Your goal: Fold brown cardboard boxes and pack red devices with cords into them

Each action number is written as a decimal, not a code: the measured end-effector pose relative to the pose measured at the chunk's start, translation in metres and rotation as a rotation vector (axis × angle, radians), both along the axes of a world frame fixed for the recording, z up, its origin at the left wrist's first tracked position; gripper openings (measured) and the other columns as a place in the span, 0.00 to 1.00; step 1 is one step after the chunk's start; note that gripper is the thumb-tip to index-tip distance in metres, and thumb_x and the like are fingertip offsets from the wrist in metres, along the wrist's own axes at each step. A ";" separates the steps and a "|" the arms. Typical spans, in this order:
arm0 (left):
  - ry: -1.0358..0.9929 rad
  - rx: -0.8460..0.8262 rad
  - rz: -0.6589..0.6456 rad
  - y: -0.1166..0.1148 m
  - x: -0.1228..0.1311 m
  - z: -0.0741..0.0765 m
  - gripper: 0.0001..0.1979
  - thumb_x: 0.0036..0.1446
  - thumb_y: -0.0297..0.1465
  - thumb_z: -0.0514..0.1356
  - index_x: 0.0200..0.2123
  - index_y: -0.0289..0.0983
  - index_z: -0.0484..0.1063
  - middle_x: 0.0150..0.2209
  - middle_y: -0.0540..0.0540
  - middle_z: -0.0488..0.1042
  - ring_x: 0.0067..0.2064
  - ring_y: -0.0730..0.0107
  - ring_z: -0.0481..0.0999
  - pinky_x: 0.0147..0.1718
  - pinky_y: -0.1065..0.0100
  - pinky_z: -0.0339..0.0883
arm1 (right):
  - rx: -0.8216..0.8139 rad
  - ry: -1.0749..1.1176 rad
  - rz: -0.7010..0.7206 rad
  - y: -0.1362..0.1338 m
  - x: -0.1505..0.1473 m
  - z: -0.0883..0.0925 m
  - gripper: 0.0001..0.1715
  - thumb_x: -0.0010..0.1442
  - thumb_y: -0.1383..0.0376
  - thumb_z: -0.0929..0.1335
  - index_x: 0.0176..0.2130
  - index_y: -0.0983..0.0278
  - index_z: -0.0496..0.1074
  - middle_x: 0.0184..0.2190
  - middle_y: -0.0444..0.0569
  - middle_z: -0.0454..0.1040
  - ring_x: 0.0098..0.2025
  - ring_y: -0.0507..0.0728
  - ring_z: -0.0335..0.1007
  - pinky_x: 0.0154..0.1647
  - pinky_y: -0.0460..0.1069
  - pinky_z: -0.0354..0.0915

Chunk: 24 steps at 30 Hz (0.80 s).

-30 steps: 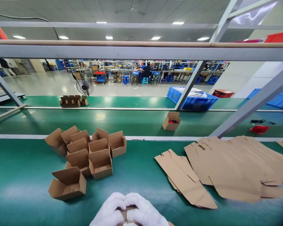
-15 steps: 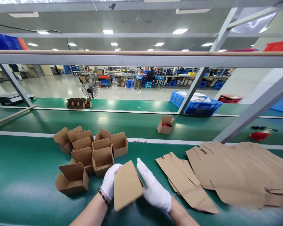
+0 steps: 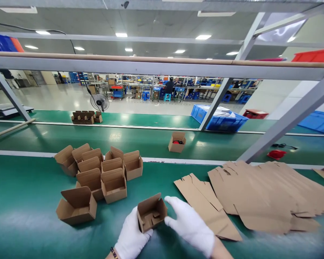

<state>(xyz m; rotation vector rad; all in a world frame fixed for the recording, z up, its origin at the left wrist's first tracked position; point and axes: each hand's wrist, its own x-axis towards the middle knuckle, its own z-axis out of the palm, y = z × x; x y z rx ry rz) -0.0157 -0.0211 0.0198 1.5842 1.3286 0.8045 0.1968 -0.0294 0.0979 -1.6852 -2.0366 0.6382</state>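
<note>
My left hand [image 3: 133,233], in a white glove, grips the left side and underside of a small brown cardboard box [image 3: 152,213]. The box tilts so its open top faces me, and folded flaps show on its inner floor. At its right side is my gloved right hand [image 3: 187,225], thumb and fingers apart near the box's right edge; whether it touches I cannot tell. Left of my hands stands a group of open cardboard boxes [image 3: 113,185] with lids raised, one box [image 3: 77,205] nearer me than the others. Flat cardboard blanks [image 3: 207,205] lie to the right.
A larger pile of flat blanks [image 3: 264,194] spreads over the green work surface at right. On the belt behind stands a box [image 3: 177,141] with something red inside. Farther back are a blue crate [image 3: 224,122] and a slanted metal post [image 3: 286,122].
The box in my left hand has turned from showing its outer panel to showing its open inside. My right hand has shifted slightly right, and the view has moved a little.
</note>
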 end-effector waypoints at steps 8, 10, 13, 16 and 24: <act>0.067 0.112 -0.012 -0.002 0.001 -0.018 0.21 0.49 0.30 0.63 0.49 0.39 0.71 0.48 0.40 0.80 0.50 0.54 0.80 0.51 0.59 0.73 | -0.038 -0.293 0.463 0.007 -0.055 0.030 0.25 0.51 0.47 0.74 0.40 0.64 0.77 0.35 0.53 0.80 0.34 0.65 0.78 0.35 0.53 0.70; 0.083 0.150 -0.015 -0.001 0.002 -0.017 0.19 0.50 0.29 0.61 0.47 0.38 0.72 0.46 0.39 0.80 0.49 0.54 0.80 0.52 0.57 0.72 | -0.126 -0.316 0.522 0.025 -0.069 0.009 0.43 0.38 0.42 0.78 0.46 0.66 0.77 0.41 0.57 0.80 0.40 0.67 0.79 0.42 0.54 0.72; 0.079 0.138 -0.021 0.000 0.002 -0.013 0.19 0.50 0.29 0.61 0.48 0.38 0.72 0.47 0.38 0.80 0.52 0.54 0.79 0.55 0.56 0.71 | -0.233 -0.201 0.574 0.047 -0.077 -0.017 0.35 0.37 0.41 0.78 0.39 0.61 0.80 0.35 0.48 0.81 0.40 0.62 0.80 0.45 0.50 0.71; 0.091 0.091 0.001 0.000 0.001 -0.013 0.22 0.48 0.29 0.62 0.50 0.38 0.72 0.49 0.38 0.80 0.52 0.53 0.79 0.54 0.56 0.71 | -0.274 -0.067 0.540 0.053 -0.076 -0.025 0.26 0.41 0.41 0.77 0.31 0.57 0.79 0.28 0.42 0.80 0.37 0.59 0.80 0.44 0.48 0.72; 0.003 0.069 -0.060 0.006 -0.004 -0.018 0.26 0.43 0.28 0.65 0.50 0.38 0.72 0.49 0.40 0.80 0.52 0.51 0.78 0.54 0.55 0.71 | 0.099 -0.334 0.507 0.017 -0.062 0.013 0.11 0.57 0.56 0.71 0.36 0.61 0.77 0.36 0.49 0.80 0.36 0.61 0.77 0.37 0.50 0.67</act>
